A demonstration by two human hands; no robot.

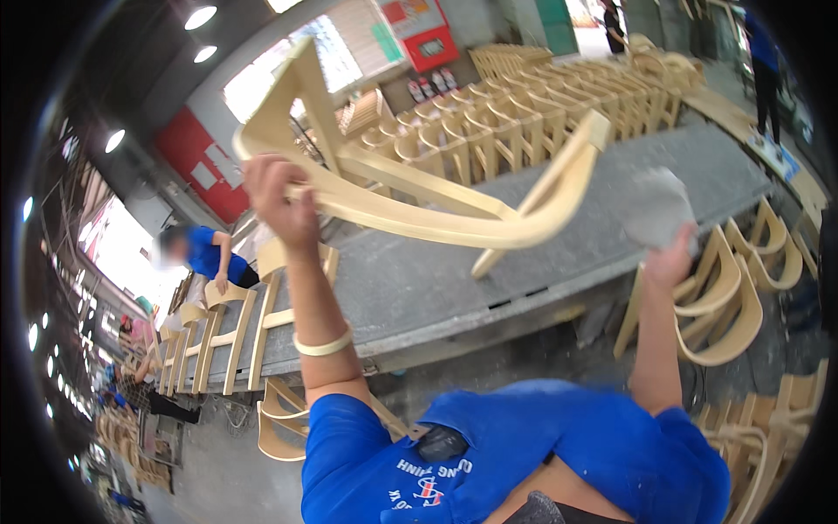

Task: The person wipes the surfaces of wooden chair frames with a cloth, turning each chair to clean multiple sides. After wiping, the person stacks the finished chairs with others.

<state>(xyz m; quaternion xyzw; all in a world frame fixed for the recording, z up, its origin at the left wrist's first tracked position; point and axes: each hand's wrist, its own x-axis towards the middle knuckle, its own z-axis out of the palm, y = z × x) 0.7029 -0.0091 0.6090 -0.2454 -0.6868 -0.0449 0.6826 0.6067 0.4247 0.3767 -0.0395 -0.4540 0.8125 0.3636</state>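
My left hand (284, 196) is raised with its fingers closed around the curved rail of a pale wooden chair frame (454, 229). The frame is tilted over the grey table, its bent rail sweeping to the right and its legs and crossbar angling away. Whether it touches the tabletop I cannot tell. Well to the right of the frame, my right hand (670, 259) grips a pale grey, rounded pad or wad of cloth (656, 210). Motion blurs the pad, so its exact kind does not show.
The long grey table (419, 293) spans the middle. Rows of wooden chair frames (524, 109) stand beyond it. More frames (720, 297) sit at the near right, others (229, 323) along the left end. A person in blue (209, 253) works there. A red cabinet (429, 48) hangs behind.
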